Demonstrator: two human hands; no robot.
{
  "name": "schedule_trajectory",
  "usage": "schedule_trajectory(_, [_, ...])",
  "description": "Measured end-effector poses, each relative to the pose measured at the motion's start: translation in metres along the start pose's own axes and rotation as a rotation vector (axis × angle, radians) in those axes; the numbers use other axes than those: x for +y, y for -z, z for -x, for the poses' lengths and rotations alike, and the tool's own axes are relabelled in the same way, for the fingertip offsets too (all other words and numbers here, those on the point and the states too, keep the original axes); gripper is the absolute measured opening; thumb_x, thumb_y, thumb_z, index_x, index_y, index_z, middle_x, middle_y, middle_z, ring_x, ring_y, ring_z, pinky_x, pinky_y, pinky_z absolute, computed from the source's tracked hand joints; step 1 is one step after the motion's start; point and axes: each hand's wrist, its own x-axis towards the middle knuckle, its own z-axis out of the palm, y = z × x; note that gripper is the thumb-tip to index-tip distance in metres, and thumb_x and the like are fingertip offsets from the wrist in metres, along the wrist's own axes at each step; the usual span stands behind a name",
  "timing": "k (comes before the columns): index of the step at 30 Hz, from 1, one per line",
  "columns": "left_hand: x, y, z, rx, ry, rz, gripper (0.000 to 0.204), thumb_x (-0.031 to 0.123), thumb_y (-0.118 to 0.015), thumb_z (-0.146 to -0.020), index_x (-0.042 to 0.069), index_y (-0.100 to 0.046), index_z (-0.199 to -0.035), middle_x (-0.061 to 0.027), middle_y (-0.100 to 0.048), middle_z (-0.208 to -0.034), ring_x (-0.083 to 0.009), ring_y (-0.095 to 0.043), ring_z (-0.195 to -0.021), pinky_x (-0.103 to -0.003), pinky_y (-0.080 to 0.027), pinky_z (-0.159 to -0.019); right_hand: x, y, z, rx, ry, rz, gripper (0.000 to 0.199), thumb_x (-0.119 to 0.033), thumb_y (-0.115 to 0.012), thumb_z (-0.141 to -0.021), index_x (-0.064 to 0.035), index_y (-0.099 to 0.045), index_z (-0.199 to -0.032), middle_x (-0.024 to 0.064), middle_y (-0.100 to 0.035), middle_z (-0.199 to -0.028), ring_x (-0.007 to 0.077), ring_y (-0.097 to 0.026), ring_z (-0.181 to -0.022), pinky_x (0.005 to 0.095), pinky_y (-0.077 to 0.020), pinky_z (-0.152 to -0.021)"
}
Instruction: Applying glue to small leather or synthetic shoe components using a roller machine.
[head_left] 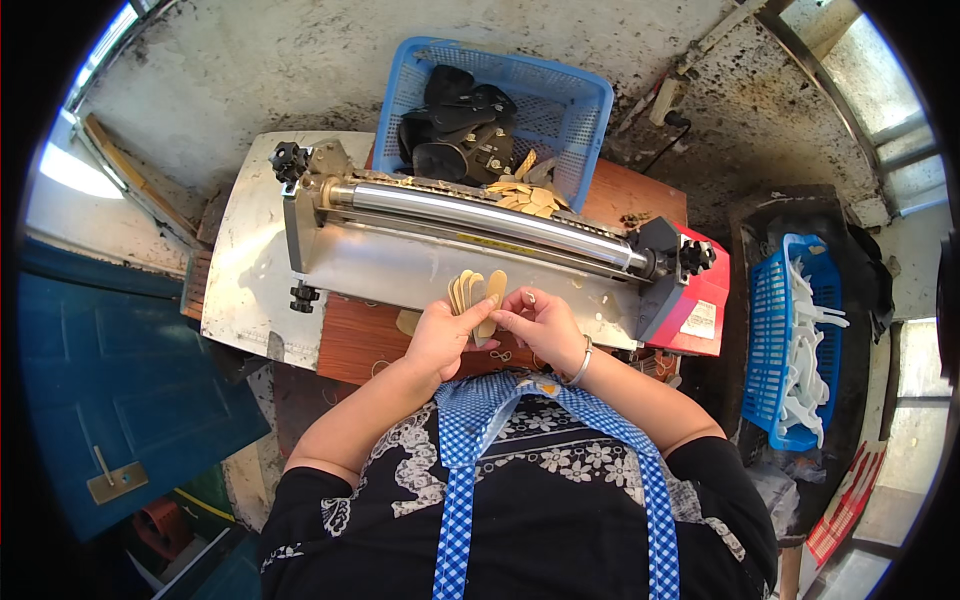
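My left hand holds a fanned stack of thin tan oval pieces at the front of the roller machine. My right hand pinches the nearest tan piece of that stack between thumb and fingers; a metal bangle sits on its wrist. Both hands rest just in front of the machine's flat metal feed plate. The shiny steel roller runs left to right behind the hands. More tan pieces lie behind the roller.
A blue basket behind the machine holds dark shoe parts. A second blue basket at the right holds white pieces. The machine's red end housing stands at the right. A blue door is at the left.
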Motion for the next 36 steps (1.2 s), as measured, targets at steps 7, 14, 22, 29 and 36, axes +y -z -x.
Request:
schedule_trajectory(7, [-0.002,0.008,-0.001,-0.029,0.036,0.074,0.020,0.020,-0.056,-0.079,0.009,-0.052,-0.095,-0.0012,-0.056,-0.086,-0.0109,-0.055,-0.075,-0.027,-0.048,-0.060,-0.005,0.005,0.000,0.058,-0.127,-0.250,0.017,-0.019,-0.061,-0.076,-0.0035,-0.052,-0.076,-0.0003,-0.052,-0.060,0.0044,-0.046,-0.048,0.0163,-0.0356,-0.042])
schedule_trajectory(14, [-0.001,0.000,0.002,0.033,0.026,0.062,0.018,0.024,-0.055,-0.080,0.013,-0.053,-0.094,0.0005,-0.056,-0.085,-0.0106,-0.054,-0.076,-0.027,-0.044,-0.062,-0.001,-0.008,0.001,0.035,-0.038,-0.155,0.019,-0.019,-0.060,-0.076,-0.0021,-0.053,-0.079,0.0012,-0.053,-0.060,0.0046,-0.046,-0.045,0.0165,-0.0354,-0.039])
schedule_trajectory(22, [0.004,0.017,-0.001,-0.130,-0.002,0.217,0.023,0.017,-0.051,-0.082,0.001,-0.050,-0.099,-0.0061,-0.055,-0.086,-0.0155,-0.055,-0.081,-0.030,-0.047,-0.069,0.001,0.029,-0.010,0.096,-0.355,-0.430,0.017,-0.020,-0.050,-0.082,-0.0031,-0.047,-0.083,0.0067,-0.056,-0.064,0.0097,-0.048,-0.042,0.0188,-0.0358,-0.036])
schedule_trajectory(29, [-0.002,0.007,-0.002,-0.014,-0.090,0.068,0.017,0.012,-0.054,-0.080,0.005,-0.052,-0.095,-0.0028,-0.056,-0.088,-0.0137,-0.055,-0.079,-0.028,-0.046,-0.067,-0.012,0.009,0.001,-0.029,-0.138,-0.081,0.019,-0.021,-0.055,-0.080,-0.0031,-0.050,-0.082,0.0019,-0.054,-0.065,0.0065,-0.048,-0.048,0.0170,-0.0365,-0.042])
schedule_trajectory(36, [0.002,0.006,0.001,0.032,0.064,0.114,0.019,0.020,-0.054,-0.080,0.006,-0.052,-0.094,-0.0001,-0.054,-0.084,-0.0113,-0.053,-0.078,-0.028,-0.047,-0.064,-0.012,0.004,0.007,0.034,-0.075,-0.172,0.019,-0.018,-0.055,-0.079,-0.0023,-0.048,-0.070,0.0029,-0.054,-0.058,0.0069,-0.049,-0.044,0.0182,-0.0380,-0.038])
